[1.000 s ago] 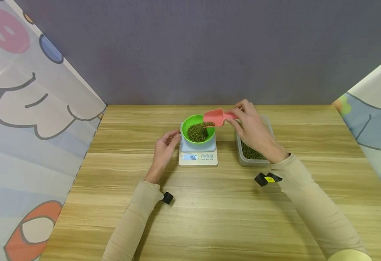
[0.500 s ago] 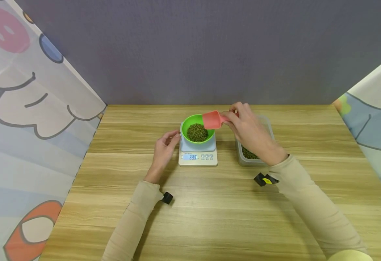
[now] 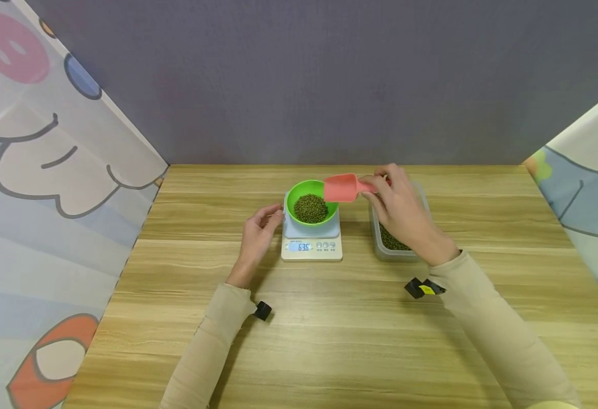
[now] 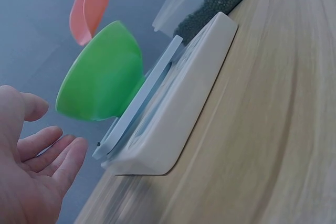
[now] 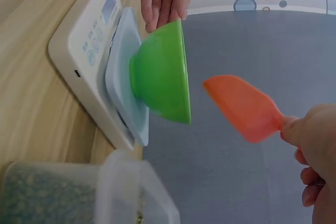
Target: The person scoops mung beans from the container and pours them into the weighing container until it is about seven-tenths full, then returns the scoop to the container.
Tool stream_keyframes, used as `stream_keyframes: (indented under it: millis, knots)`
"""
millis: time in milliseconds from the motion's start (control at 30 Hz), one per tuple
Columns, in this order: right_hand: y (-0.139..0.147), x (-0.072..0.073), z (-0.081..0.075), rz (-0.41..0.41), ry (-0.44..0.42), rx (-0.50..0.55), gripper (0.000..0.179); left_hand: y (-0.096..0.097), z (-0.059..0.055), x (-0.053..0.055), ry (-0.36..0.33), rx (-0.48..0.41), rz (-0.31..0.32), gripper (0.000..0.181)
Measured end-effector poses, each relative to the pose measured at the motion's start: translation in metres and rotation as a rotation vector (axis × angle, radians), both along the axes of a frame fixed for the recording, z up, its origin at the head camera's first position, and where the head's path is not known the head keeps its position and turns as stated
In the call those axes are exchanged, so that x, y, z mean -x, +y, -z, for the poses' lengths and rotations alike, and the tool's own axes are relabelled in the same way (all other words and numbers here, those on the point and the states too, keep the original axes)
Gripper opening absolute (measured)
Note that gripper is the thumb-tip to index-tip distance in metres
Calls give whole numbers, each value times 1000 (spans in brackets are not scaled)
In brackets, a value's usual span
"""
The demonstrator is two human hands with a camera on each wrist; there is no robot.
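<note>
In the head view a green bowl (image 3: 311, 187) holding mung beans (image 3: 310, 209) stands on a kitchen scale (image 3: 311, 249), whose display reads about 63.6. My right hand (image 3: 400, 210) pinches the handle of a pink scoop (image 3: 341, 188), with its mouth end over the bowl's right rim. The right wrist view shows the scoop (image 5: 244, 107) apart from the bowl (image 5: 163, 74); no beans show in it. My left hand (image 4: 37, 166) is beside the bowl and the scale with loosely bent fingers, a small gap from the bowl in the left wrist view.
A clear plastic container (image 3: 398, 255) of mung beans stands right of the scale, partly hidden under my right hand. The wooden table (image 3: 329, 341) meets a dark grey wall panel (image 3: 299, 85) at the back. Cartoon-printed sheets (image 3: 48, 238) border both sides.
Beans were at the scoop's lip one second ago; now none show there. The scoop has tipped over, then moved slightly right. The reading rose from about 46.6, then dropped back a little. The left hand stays.
</note>
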State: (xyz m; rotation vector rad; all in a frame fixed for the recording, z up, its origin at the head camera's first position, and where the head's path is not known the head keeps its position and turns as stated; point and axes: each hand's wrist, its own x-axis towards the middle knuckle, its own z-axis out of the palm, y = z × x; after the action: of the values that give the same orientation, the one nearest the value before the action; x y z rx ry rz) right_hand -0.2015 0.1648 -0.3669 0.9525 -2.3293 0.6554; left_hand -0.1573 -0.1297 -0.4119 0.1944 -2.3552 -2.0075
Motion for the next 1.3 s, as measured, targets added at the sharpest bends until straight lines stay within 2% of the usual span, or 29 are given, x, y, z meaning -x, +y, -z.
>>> stream_keyframes:
  millis: [200,433,533,800,967,1300]
  knots:
    - [15,-8,10,36,-46,81,25,-2,-2,-1,5,0,8,36]
    - [38,-19,21,71,-50,143,29,-10,28,12,2,4,4,38]
    - [50,-24,25,119,-64,153,29,-13,34,13,6,8,-4,38]
    - [78,-38,34,214,-98,184,27,-15,37,13,28,32,-21,36]
    - [90,-45,39,270,-117,153,26,-15,38,12,40,48,-26,37]
    - [105,-53,47,243,-97,99,30,-16,38,13,15,33,-15,38]
